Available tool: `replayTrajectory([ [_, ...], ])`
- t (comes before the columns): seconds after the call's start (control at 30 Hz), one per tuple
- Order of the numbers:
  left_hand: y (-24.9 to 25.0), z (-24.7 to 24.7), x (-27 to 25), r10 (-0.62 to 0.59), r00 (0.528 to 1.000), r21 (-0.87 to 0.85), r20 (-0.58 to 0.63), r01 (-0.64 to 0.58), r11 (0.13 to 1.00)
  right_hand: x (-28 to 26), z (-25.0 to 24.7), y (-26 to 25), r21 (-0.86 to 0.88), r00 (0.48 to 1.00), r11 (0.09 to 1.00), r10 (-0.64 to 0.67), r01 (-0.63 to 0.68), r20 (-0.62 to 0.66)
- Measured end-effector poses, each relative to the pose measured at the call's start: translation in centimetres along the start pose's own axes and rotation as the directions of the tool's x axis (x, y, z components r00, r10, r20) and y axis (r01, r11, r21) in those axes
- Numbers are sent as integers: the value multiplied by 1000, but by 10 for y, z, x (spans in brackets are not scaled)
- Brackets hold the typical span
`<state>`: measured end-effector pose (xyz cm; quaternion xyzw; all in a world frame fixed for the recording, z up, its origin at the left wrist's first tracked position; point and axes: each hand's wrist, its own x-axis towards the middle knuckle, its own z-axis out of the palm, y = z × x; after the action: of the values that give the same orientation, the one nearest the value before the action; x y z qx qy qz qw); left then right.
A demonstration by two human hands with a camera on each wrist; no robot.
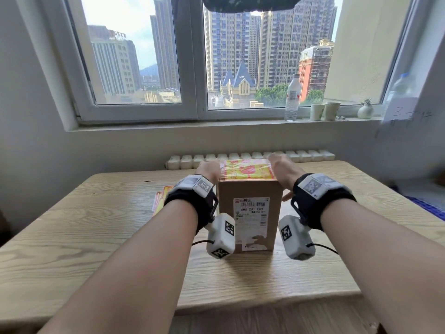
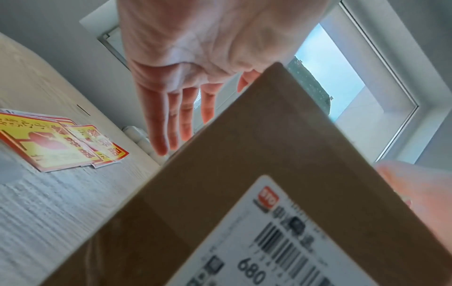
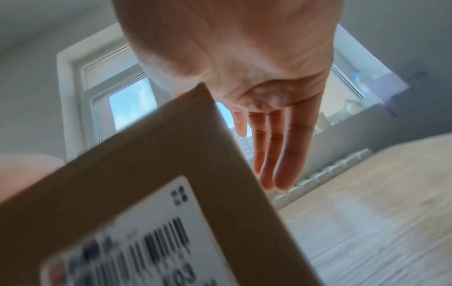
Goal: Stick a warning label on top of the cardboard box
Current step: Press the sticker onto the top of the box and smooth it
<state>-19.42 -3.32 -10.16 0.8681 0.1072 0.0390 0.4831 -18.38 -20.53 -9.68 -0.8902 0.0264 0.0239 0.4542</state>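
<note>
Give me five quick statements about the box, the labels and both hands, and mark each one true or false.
1. A yellow and red warning label lies on top of the cardboard box. True.
2. The left hand is a closed fist. False: its fingers are straight and spread, beside the box's upper left edge.
3. Spare labels lie on the table to the left of the box. True.
4. The box lies flat on its largest face. False: it stands upright, with the shipping label facing the person.
5. The right hand grips a water bottle. False: its fingers are straight beside the box's upper right edge; the bottle stands on the window sill.
</note>
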Motion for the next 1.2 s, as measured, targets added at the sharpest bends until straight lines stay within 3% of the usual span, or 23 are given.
replayTrajectory([
  [0.13, -8, -7, -8, -110, 994, -199, -3, 107, 974, -18, -6, 4, 145, 999, 988, 49, -52, 18],
  [0.27, -22, -6, -19, -192, 977, -327, 87, 210, 921, -26, 1, 24, 170, 994, 981, 80, -92, 77],
  [0.47, -12, -6, -18, -150, 986, -360, 78, 168, 918, -13, 5, 16, 259, 994, 960, 92, -104, 57],
  [0.83, -4, -10, 78, -132, 991, -413, 22, 129, 902, 72, 15, -12, 316, 998, 948, 25, -40, 50],
  [1.03, -11, -1, 135, -157, 987, -433, -13, 136, 891, 121, 32, -13, 303, 1000, 953, -15, 20, -18],
  [1.2, -20, 12, 156, -93, 996, -386, -8, 83, 919, 143, 38, -4, 168, 992, 985, -20, 42, -127],
])
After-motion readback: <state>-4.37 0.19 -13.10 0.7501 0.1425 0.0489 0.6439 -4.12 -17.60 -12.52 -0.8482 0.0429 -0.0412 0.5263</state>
